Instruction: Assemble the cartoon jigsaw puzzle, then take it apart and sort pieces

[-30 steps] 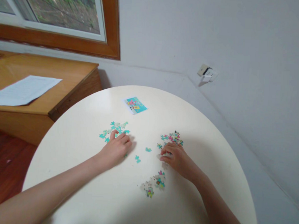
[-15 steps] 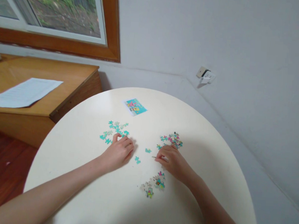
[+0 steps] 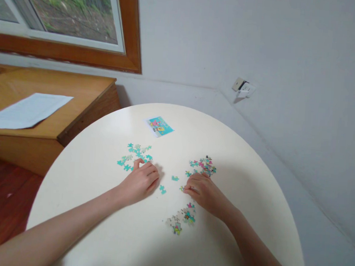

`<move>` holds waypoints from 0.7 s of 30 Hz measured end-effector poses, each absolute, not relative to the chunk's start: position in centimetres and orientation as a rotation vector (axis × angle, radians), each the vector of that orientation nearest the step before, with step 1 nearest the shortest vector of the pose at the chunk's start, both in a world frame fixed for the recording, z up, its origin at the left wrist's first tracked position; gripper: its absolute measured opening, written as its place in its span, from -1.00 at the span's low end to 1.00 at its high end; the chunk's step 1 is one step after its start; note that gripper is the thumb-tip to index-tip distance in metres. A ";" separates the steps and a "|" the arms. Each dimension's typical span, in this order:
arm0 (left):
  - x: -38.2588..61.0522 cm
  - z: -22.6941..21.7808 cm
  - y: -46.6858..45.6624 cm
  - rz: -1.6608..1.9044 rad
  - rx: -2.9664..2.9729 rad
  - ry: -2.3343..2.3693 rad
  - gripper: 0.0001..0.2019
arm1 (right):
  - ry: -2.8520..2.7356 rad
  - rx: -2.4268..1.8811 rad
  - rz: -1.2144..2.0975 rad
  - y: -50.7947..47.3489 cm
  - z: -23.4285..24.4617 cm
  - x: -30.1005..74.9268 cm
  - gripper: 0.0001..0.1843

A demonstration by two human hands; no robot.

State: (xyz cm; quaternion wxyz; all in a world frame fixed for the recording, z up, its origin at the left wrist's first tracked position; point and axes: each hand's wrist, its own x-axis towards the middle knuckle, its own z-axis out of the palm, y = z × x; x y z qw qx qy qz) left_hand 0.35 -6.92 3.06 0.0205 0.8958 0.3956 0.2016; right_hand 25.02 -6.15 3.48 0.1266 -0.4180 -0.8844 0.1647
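Observation:
Small jigsaw pieces lie in groups on a round cream table (image 3: pixel 99 224). My left hand (image 3: pixel 141 181) rests curled on the table just below a cluster of teal pieces (image 3: pixel 135 154). My right hand (image 3: pixel 202 190) is closed, its fingertips pinching a small piece (image 3: pixel 182 188) at the table surface. A mixed pink and teal pile (image 3: pixel 204 165) lies right above that hand. Two loose teal pieces (image 3: pixel 168 183) sit between the hands. A partly joined patch of pieces (image 3: pixel 181 219) lies in front of my right wrist.
A small picture card (image 3: pixel 159 126) lies at the far side of the table. A wooden desk (image 3: pixel 77 98) with a white sheet of paper (image 3: pixel 28 110) stands to the left under a window. A wall socket (image 3: pixel 243 87) is on the right wall.
My right hand slid left from the mixed pile and now pinches a small piece near the table's middle. My left hand stayed almost in place.

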 end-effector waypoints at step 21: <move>0.1 3.0 -7.1 0.498 2.724 0.995 -0.83 | -2.415 -1.458 0.218 -4.8 2.3 26.7 -0.85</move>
